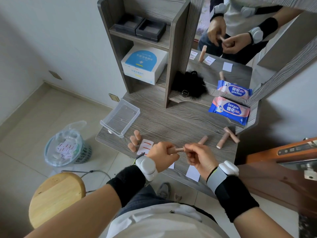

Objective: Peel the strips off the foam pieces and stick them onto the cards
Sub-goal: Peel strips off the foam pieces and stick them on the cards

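- Peeling is in hand: your left hand [162, 155] grips the foam piece [178, 149] above the worktop [171, 121], and your right hand [199, 158] pinches its end.
- Next, probably: pull free what you pinch, then press it onto the blank card [193, 173].

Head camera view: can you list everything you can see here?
foam pieces: seven, pinkish tan, six on table, one held
cards: three, white, table front; one shows red strips
plastic box: one, clear, table's left edge
wipes pack: one, blue and pink, by mirror
carton: one, blue and white, middle shelf
trays: two, black, upper shelf
fluffy item: one, black, below mirror
bin: one, green, floor left
stool: one, wooden, floor
left hand: grips held foam piece
right hand: pinches its end
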